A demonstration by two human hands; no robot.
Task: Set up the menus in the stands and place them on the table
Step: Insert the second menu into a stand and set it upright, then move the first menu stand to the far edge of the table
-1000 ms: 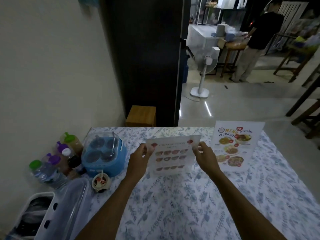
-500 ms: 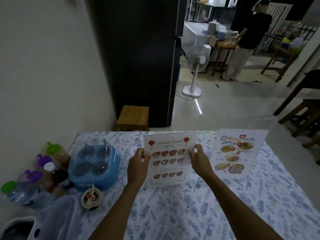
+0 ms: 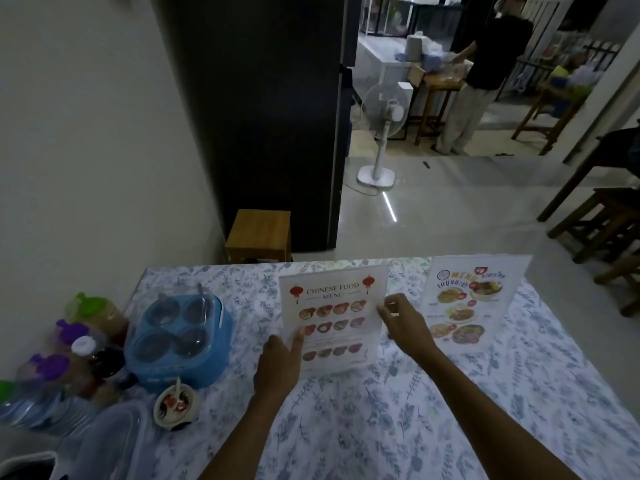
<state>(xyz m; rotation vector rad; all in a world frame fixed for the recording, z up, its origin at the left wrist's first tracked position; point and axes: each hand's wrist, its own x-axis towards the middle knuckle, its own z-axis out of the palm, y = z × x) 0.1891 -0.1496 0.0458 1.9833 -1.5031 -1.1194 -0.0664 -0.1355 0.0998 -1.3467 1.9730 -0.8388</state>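
A clear stand with a white Chinese food menu [image 3: 334, 315] stands upright on the floral tablecloth [image 3: 398, 417], near the far middle of the table. My left hand [image 3: 278, 363] touches its lower left edge with a finger on the sheet. My right hand [image 3: 405, 323] pinches its right edge with fingertips. A second menu in its stand [image 3: 467, 306], with orange lettering and food photos, stands upright to the right, apart from my hands.
A blue condiment caddy [image 3: 180, 341] with lidded cups sits left of the menu. Sauce bottles [image 3: 86, 337] and a small sauce dish [image 3: 175, 407] crowd the left edge. A wooden stool [image 3: 259, 235] stands beyond the table. A person [image 3: 485, 74] stands far back by a fan [image 3: 381, 133].
The Chinese menu stand has gone from held up in both hands to resting on the table. My left hand slid down to its lower left edge.
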